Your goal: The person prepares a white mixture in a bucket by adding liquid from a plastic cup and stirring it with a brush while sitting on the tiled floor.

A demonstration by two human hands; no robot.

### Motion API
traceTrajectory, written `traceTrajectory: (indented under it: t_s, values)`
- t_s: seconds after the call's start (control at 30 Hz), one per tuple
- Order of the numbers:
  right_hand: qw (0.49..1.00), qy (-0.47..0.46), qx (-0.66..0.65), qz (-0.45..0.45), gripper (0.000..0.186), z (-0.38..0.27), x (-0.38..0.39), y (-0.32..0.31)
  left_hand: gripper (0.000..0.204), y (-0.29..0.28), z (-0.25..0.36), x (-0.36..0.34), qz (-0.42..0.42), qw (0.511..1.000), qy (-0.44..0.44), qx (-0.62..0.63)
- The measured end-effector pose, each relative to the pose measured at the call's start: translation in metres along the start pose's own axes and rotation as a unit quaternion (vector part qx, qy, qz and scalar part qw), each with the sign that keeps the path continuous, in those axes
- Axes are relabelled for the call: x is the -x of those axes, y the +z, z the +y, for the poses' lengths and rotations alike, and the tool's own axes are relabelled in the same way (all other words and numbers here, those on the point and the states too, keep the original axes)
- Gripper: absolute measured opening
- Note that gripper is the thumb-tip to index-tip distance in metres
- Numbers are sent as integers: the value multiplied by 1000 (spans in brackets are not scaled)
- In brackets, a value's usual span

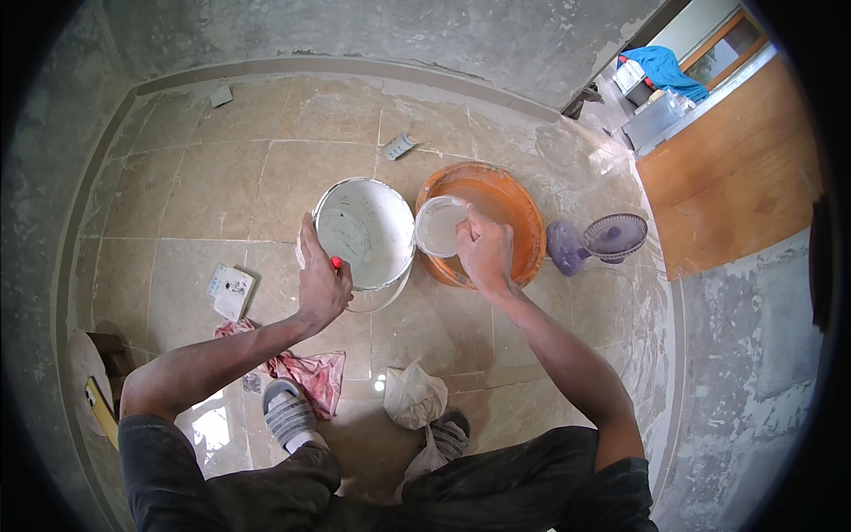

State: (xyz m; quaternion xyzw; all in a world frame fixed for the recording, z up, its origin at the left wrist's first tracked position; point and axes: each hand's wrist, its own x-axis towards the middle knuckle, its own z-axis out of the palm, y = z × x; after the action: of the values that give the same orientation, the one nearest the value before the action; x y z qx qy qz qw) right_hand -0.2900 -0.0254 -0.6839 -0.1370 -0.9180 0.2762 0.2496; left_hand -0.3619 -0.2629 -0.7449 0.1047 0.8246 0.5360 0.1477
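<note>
My left hand (pixel 324 279) is at the left side of a white bucket (pixel 383 222), fingers along its outside, with a small red-tipped object (pixel 337 264) in its grip that I cannot make out fully. The bucket has whitish smears inside. My right hand (pixel 486 248) grips a translucent plastic container (pixel 436 226) holding cloudy liquid, tilted slightly at the bucket's right rim, above an orange basin (pixel 527 244) of murky water.
Purple fan parts (pixel 612 238) lie right of the basin. A stained cloth (pixel 315 381), white bag (pixel 412 399) and white box (pixel 230 290) lie near my feet. A wooden panel (pixel 727 177) borders a doorway at right. Plastered walls surround the tiled floor (pixel 204 195).
</note>
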Motion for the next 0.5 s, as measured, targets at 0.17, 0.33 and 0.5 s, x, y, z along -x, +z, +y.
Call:
traceTrajectory:
  t_s: [0.17,0.33,0.5]
  values:
    - [999,-41,-5,19,40,8,1,3,88,3,-5,-1,4,1000,10,0]
    - [1000,-5,16,-8,41,5,0,1,89,-2,4,2,3,1000,-3,4]
    - [985,91,-140,37,40,27,-1,9,89,-2,4,3,-2,1000,-12,4]
